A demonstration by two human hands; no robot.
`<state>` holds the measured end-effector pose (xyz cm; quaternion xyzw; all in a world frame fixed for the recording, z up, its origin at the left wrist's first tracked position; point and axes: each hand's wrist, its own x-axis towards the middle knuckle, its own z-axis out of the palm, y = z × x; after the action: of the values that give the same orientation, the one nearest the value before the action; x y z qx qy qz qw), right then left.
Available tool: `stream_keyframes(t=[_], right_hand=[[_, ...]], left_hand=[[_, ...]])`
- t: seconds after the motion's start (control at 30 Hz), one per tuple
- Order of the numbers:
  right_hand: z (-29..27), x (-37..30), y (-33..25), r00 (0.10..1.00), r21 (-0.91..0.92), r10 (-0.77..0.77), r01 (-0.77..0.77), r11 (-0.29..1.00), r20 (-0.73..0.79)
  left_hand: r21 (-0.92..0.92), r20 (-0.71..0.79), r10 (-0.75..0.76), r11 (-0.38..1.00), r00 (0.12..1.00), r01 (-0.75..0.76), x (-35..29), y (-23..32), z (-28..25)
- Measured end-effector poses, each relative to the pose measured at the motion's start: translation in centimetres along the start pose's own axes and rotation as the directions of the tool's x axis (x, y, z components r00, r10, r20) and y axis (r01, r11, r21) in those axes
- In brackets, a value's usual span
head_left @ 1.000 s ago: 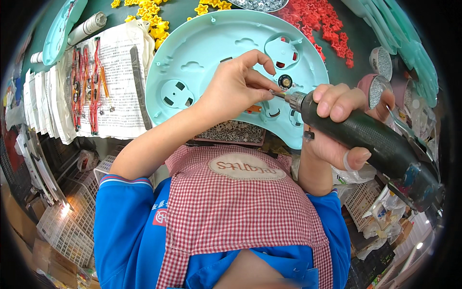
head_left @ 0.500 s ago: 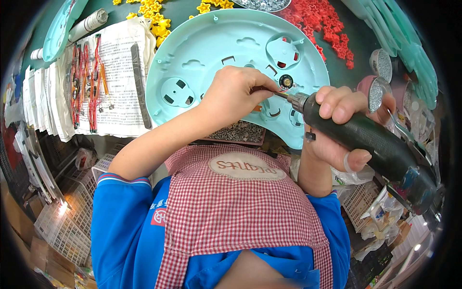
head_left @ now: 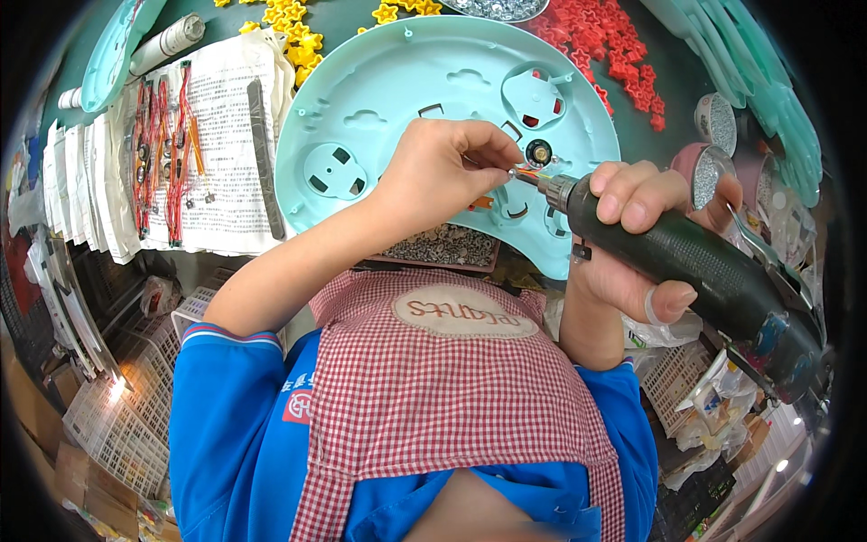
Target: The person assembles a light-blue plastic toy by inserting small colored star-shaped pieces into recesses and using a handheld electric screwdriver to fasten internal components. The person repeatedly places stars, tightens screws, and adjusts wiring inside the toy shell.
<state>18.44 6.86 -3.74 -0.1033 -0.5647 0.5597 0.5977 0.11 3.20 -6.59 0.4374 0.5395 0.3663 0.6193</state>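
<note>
- The right hand (head_left: pixel 637 239) was wrapped tight around a dark electric screwdriver (head_left: pixel 695 271), fingers clamped on its barrel, the tip aimed left at a small black round part (head_left: pixel 539 153) on the plastic panel (head_left: pixel 397 99).
- The left hand (head_left: pixel 442 172) lay on the pale green panel with its fingers pinched together right at the screwdriver's tip; they seemed to grip something small there, perhaps a screw, but it was too tiny to tell.
- The panel lay flat on the bench (head_left: pixel 664 99), its near edge just over a shallow tray of screws (head_left: pixel 442 246) in front of the person's checked apron (head_left: pixel 452 388).
- Left of the panel sat printed sheets (head_left: pixel 217 135) with red wired parts (head_left: pixel 167 154) on top, the paper touching the panel's left edge.
- Beyond the panel lay yellow star pieces (head_left: pixel 289 23) and red star pieces (head_left: pixel 601 32), close against its far edge.
- To the right, small pots of silver bits (head_left: pixel 713 117) stood near the right hand, leaving little room on that side.
- White baskets (head_left: pixel 126 406) sat low on the left, well apart from both hands.
</note>
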Motion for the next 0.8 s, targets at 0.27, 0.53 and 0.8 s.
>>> stream_keyframes(t=[0.27, 0.53, 0.8], right_hand=[[-0.4, 0.4, -0.1, 0.999, 0.056, 0.025, -0.023, 0.998, -0.038], [-0.7, 1.2, 0.4, 0.999, 0.131, -0.008, 0.002, 0.991, 0.045], [-0.8, 0.7, 1.6, 0.999, -0.144, 0.024, -0.017, 0.989, 0.042]], left_hand=[[0.571, 0.027, 0.643, 0.619, 0.766, -0.539, -0.2, -1.1, 0.3], [-0.031, 0.089, -0.03, 0.999, 0.996, 0.033, 0.1, 1.2, -0.7], [0.755, 0.139, 0.467, 0.521, 0.873, -0.398, 0.1, -2.0, -0.3]])
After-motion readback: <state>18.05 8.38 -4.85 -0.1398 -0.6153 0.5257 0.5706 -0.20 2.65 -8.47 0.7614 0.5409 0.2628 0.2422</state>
